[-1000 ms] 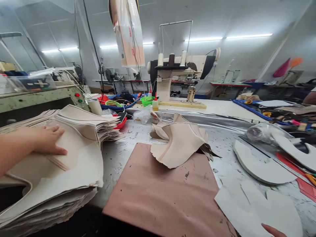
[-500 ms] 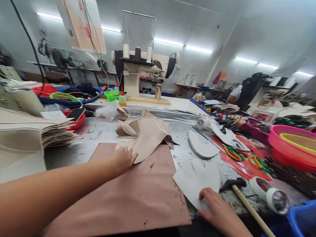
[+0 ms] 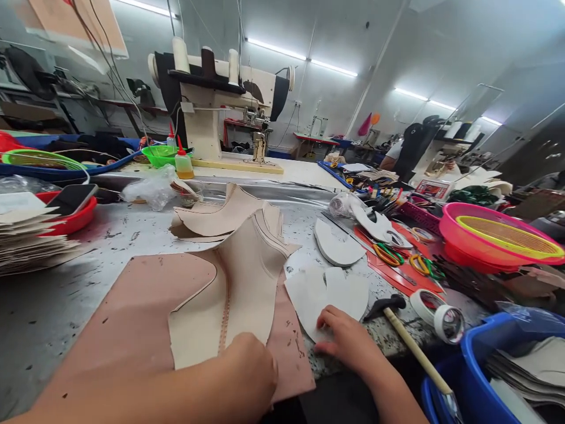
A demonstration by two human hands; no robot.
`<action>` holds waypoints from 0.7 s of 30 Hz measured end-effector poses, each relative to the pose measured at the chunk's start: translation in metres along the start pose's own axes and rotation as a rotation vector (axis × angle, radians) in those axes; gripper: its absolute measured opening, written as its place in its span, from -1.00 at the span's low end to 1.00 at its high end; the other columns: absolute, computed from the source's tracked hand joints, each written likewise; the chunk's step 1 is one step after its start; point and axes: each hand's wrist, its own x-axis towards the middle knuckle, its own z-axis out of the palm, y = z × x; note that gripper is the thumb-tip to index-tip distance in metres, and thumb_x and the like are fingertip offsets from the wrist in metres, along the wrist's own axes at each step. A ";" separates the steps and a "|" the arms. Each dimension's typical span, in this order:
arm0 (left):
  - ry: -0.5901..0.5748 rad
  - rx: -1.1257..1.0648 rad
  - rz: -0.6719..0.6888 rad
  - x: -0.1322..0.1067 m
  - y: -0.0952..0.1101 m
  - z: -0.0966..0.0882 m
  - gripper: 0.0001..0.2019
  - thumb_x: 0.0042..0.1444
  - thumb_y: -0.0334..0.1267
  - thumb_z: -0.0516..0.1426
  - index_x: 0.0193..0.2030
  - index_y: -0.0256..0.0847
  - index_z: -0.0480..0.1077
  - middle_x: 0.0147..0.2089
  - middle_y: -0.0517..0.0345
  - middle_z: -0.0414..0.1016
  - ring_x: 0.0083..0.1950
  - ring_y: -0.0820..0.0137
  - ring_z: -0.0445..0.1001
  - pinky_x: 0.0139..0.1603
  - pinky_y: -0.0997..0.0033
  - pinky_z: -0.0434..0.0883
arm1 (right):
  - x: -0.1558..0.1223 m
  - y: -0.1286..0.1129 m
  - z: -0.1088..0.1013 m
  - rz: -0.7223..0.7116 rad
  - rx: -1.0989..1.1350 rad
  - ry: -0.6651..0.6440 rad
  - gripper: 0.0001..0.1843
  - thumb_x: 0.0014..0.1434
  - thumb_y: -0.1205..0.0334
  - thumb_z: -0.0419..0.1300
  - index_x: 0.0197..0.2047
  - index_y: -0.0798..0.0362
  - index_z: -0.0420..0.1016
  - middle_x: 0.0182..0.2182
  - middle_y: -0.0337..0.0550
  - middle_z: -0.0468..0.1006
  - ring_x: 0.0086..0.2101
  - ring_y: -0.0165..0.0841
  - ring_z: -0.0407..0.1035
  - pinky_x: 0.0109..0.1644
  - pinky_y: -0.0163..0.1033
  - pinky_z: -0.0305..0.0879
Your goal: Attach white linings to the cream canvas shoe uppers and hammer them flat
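Note:
My left hand (image 3: pixel 251 366) is closed on the near edge of a beige leather piece (image 3: pixel 249 282) with a stitched seam running down its inner side. That piece rises at its far end and rests partly over a pinkish-brown mat (image 3: pixel 132 318). Behind it lies a stack of similar beige pieces (image 3: pixel 207 219). My right hand (image 3: pixel 346 337), fingers curved and thumb apart, rests by the lower tip of thin white cut sheets (image 3: pixel 329 294); whether it touches them I cannot tell. Nothing shows between its fingers.
A hammer (image 3: pixel 410 341), tape rolls (image 3: pixel 448 323), scissors (image 3: pixel 388 253) and a pink basket (image 3: pixel 459 235) stand right. A blue bin (image 3: pixel 474 359) is at lower right. Behind are a sewing machine (image 3: pixel 200 118) and a glue bottle (image 3: pixel 183 164). Left: stacked pieces (image 3: pixel 30 247) and a phone (image 3: pixel 73 199).
My left hand has drawn one beige piece from the stack toward me, over the mat. My right hand stays by the white sheets. The view has shifted right.

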 end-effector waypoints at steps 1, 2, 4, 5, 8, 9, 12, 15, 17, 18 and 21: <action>-0.060 0.022 0.056 0.008 -0.002 -0.009 -0.80 -0.29 -0.32 0.31 -0.42 -0.17 0.51 -0.52 0.02 0.50 -0.52 0.23 0.46 -0.61 0.38 0.23 | 0.001 0.001 -0.002 0.002 -0.002 -0.014 -0.85 -0.07 0.32 0.25 -0.38 -0.01 0.37 -0.29 -0.22 0.46 -0.25 -0.28 0.36 -0.25 -0.28 0.17; -0.105 0.037 0.105 0.016 -0.004 -0.018 -0.76 -0.26 -0.34 0.29 -0.34 -0.22 0.50 -0.48 0.00 0.51 -0.51 0.22 0.46 -0.64 0.38 0.21 | 0.002 0.002 -0.004 0.001 0.004 -0.023 -0.84 -0.08 0.32 0.27 -0.39 0.00 0.37 -0.29 -0.22 0.46 -0.26 -0.29 0.36 -0.26 -0.28 0.17; -0.128 0.031 0.149 0.030 -0.007 -0.027 -0.72 -0.20 -0.37 0.26 -0.25 -0.28 0.47 -0.41 -0.03 0.51 -0.47 0.21 0.47 -0.66 0.39 0.19 | 0.004 0.007 -0.005 -0.012 0.052 -0.031 -0.85 -0.08 0.32 0.28 -0.41 0.01 0.38 -0.31 -0.24 0.45 -0.30 -0.32 0.35 -0.27 -0.30 0.17; -0.109 0.017 0.152 0.036 -0.008 -0.027 -0.72 -0.16 -0.36 0.24 -0.22 -0.30 0.45 -0.39 -0.04 0.50 -0.45 0.21 0.47 -0.66 0.40 0.19 | 0.005 0.010 -0.005 -0.022 0.094 -0.032 -0.86 -0.08 0.33 0.28 -0.42 0.01 0.38 -0.31 -0.25 0.45 -0.32 -0.34 0.35 -0.28 -0.31 0.18; -0.041 -0.015 0.143 0.050 -0.009 -0.013 -0.78 -0.06 -0.31 0.18 -0.22 -0.30 0.41 -0.37 -0.04 0.48 -0.44 0.22 0.46 -0.64 0.38 0.22 | 0.006 0.018 -0.004 -0.043 0.202 -0.030 -0.86 -0.10 0.36 0.29 -0.44 0.01 0.40 -0.31 -0.26 0.46 -0.34 -0.38 0.35 -0.27 -0.34 0.20; 0.007 -0.026 0.156 0.054 -0.010 -0.005 -0.80 -0.05 -0.28 0.17 -0.25 -0.29 0.40 -0.38 -0.03 0.47 -0.44 0.22 0.45 -0.63 0.37 0.23 | 0.006 0.019 -0.004 -0.046 0.221 -0.028 -0.87 -0.10 0.37 0.28 -0.44 0.01 0.41 -0.31 -0.26 0.46 -0.34 -0.39 0.35 -0.27 -0.34 0.20; 0.177 -0.049 0.223 0.066 -0.012 0.017 -0.88 -0.02 -0.28 0.15 -0.35 -0.27 0.37 -0.41 0.05 0.43 -0.42 0.28 0.41 -0.52 0.34 0.29 | 0.006 0.020 -0.003 -0.059 0.236 -0.007 -0.91 -0.05 0.37 0.23 -0.44 0.01 0.42 -0.29 -0.25 0.47 -0.35 -0.40 0.35 -0.28 -0.35 0.20; 0.282 -0.093 0.222 0.074 -0.010 0.031 -0.87 0.07 -0.22 0.11 -0.34 -0.26 0.36 -0.34 0.09 0.43 -0.30 0.30 0.40 -0.30 0.32 0.33 | 0.004 0.017 0.001 -0.072 0.202 0.053 -0.88 0.00 0.41 0.10 -0.44 0.01 0.39 -0.33 -0.23 0.48 -0.35 -0.39 0.35 -0.29 -0.35 0.19; 0.339 -0.145 0.198 0.077 -0.007 0.036 -0.70 0.11 -0.05 0.09 -0.20 -0.28 0.36 -0.24 0.07 0.45 -0.18 0.27 0.40 -0.16 0.30 0.32 | 0.004 0.016 0.005 -0.030 0.157 0.104 -0.86 0.06 0.39 0.01 -0.41 0.01 0.36 -0.41 -0.20 0.48 -0.37 -0.35 0.36 -0.31 -0.32 0.17; 0.371 -0.163 0.191 0.077 -0.005 0.038 -0.59 0.10 0.04 0.07 -0.12 -0.30 0.34 -0.17 0.03 0.45 -0.12 0.25 0.38 -0.09 0.28 0.30 | 0.005 0.016 0.006 0.006 0.138 0.127 -0.85 0.11 0.35 -0.03 -0.38 0.02 0.34 -0.45 -0.19 0.47 -0.40 -0.33 0.36 -0.33 -0.31 0.16; 0.395 -0.162 0.195 0.075 -0.002 0.041 -0.49 0.09 0.11 0.05 -0.06 -0.34 0.32 -0.08 -0.05 0.44 -0.03 0.20 0.35 -0.02 0.27 0.25 | 0.010 0.018 0.007 0.082 0.127 0.174 -0.76 0.22 0.20 -0.14 -0.30 0.02 0.31 -0.49 -0.17 0.47 -0.46 -0.30 0.35 -0.38 -0.28 0.13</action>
